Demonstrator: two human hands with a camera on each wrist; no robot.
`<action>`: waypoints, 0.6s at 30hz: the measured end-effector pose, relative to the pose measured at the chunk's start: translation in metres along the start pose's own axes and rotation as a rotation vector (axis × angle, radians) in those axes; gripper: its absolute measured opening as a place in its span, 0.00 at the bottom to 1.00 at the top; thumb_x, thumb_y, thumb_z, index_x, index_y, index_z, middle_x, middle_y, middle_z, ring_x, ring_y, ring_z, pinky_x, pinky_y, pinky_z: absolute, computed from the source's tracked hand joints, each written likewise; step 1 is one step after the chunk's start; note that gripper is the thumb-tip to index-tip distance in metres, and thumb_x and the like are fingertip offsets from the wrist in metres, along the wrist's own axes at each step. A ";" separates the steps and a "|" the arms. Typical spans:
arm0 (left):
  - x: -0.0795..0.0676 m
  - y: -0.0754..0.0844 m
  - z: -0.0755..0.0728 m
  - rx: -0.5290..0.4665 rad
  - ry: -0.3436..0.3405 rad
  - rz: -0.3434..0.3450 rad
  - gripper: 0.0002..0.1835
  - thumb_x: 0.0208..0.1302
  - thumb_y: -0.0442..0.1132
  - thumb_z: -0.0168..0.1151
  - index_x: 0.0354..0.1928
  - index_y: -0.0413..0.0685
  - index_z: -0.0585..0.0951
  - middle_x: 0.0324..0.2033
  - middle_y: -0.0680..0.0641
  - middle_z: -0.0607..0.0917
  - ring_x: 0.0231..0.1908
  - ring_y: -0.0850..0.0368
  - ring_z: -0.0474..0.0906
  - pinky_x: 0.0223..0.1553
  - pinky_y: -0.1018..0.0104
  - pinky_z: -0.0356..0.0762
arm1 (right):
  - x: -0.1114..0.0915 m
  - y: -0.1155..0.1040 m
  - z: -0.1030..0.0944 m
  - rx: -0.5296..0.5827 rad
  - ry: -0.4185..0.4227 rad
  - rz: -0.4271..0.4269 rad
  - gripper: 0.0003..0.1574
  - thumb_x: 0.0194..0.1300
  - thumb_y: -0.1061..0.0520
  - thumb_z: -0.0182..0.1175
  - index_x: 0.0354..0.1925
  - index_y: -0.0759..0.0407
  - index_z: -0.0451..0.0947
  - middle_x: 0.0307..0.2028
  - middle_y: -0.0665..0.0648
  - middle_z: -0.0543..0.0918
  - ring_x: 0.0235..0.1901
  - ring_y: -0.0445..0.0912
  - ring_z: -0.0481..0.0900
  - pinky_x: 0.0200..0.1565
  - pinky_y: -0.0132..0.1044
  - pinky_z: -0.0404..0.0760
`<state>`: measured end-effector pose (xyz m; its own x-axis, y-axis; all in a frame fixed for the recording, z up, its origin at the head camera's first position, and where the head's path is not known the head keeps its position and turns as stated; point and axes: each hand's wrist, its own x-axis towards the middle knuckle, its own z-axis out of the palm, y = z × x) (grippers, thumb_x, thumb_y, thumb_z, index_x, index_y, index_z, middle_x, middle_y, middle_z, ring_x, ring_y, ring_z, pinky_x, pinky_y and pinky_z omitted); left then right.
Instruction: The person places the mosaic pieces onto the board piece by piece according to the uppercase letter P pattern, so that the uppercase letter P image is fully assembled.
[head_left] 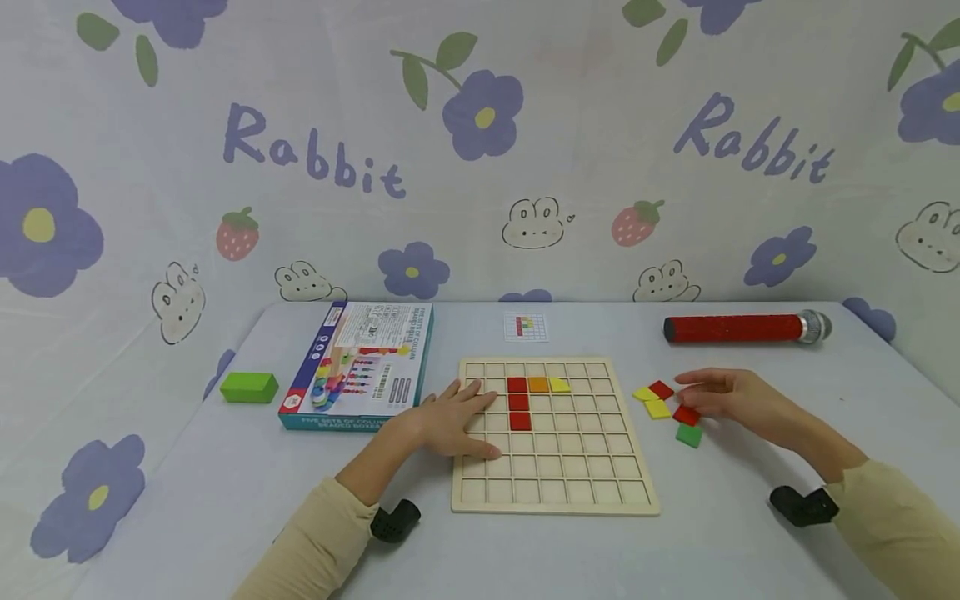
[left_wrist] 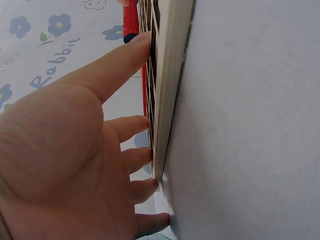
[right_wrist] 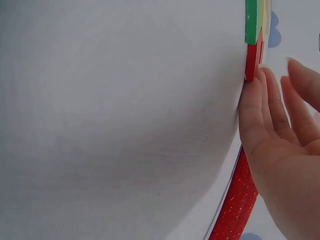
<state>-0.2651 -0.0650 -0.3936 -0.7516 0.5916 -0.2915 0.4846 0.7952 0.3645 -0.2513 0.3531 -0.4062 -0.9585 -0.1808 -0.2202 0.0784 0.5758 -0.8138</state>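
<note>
The right hand (head_left: pixel 738 400), thumb apart and clamped on nothing, touches at its fingertips a red square tile (head_left: pixel 685 415) — probably light, stiff, slick (best pinched by opposite edges) — while the left hand (head_left: pixel 448 422) lies spread on the gridded board (head_left: pixel 555 509).

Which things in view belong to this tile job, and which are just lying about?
Likely part of the job:
wooden grid board, touched by the left hand
set tiles
loose tiles by the right hand
small pattern card

Apparently lying about:
printed box
green block
red microphone
</note>
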 end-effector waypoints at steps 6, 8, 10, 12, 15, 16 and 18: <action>-0.001 -0.001 -0.001 0.001 0.001 -0.005 0.45 0.62 0.60 0.60 0.75 0.52 0.53 0.73 0.43 0.46 0.72 0.41 0.36 0.66 0.39 0.40 | -0.003 -0.006 0.009 -0.118 0.041 -0.067 0.33 0.63 0.56 0.64 0.62 0.68 0.68 0.50 0.64 0.80 0.48 0.54 0.77 0.45 0.40 0.77; -0.001 -0.001 0.000 0.001 0.001 -0.008 0.45 0.62 0.61 0.60 0.75 0.52 0.54 0.74 0.43 0.46 0.72 0.41 0.36 0.66 0.39 0.41 | -0.002 -0.008 0.012 -0.168 0.064 -0.080 0.31 0.61 0.58 0.65 0.59 0.68 0.71 0.48 0.63 0.80 0.46 0.53 0.77 0.44 0.39 0.79; 0.000 -0.001 0.001 0.000 0.001 -0.011 0.45 0.61 0.61 0.60 0.75 0.52 0.54 0.73 0.43 0.47 0.72 0.42 0.36 0.66 0.40 0.41 | -0.001 -0.009 0.014 -0.205 0.081 -0.093 0.29 0.59 0.60 0.67 0.57 0.69 0.73 0.45 0.62 0.81 0.44 0.53 0.78 0.44 0.39 0.80; 0.000 0.000 0.001 -0.001 0.003 -0.013 0.45 0.61 0.61 0.60 0.74 0.52 0.54 0.73 0.43 0.47 0.72 0.42 0.36 0.66 0.40 0.41 | 0.000 -0.008 0.015 -0.240 0.094 -0.101 0.28 0.58 0.61 0.68 0.56 0.68 0.74 0.43 0.60 0.81 0.42 0.52 0.78 0.43 0.40 0.80; 0.000 0.000 0.001 -0.003 0.005 -0.013 0.45 0.61 0.60 0.60 0.74 0.52 0.54 0.73 0.43 0.47 0.72 0.42 0.37 0.66 0.40 0.41 | 0.001 -0.004 0.015 -0.276 0.105 -0.118 0.27 0.57 0.61 0.68 0.54 0.68 0.75 0.41 0.58 0.81 0.41 0.51 0.78 0.43 0.41 0.80; 0.000 0.000 0.001 -0.003 0.005 -0.011 0.45 0.61 0.61 0.60 0.74 0.52 0.54 0.73 0.43 0.47 0.72 0.42 0.36 0.66 0.40 0.41 | 0.001 -0.004 0.015 -0.284 0.113 -0.118 0.27 0.57 0.61 0.68 0.54 0.68 0.75 0.40 0.58 0.81 0.40 0.51 0.78 0.43 0.42 0.80; 0.000 0.000 0.001 -0.004 0.005 -0.008 0.45 0.61 0.60 0.60 0.74 0.52 0.54 0.73 0.43 0.47 0.72 0.42 0.36 0.66 0.40 0.41 | -0.001 -0.003 0.015 -0.300 0.130 -0.111 0.28 0.56 0.61 0.69 0.54 0.68 0.75 0.40 0.59 0.81 0.40 0.52 0.78 0.42 0.43 0.80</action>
<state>-0.2644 -0.0647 -0.3943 -0.7577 0.5846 -0.2899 0.4768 0.7993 0.3658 -0.2467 0.3392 -0.4116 -0.9851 -0.1636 -0.0537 -0.0936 0.7705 -0.6305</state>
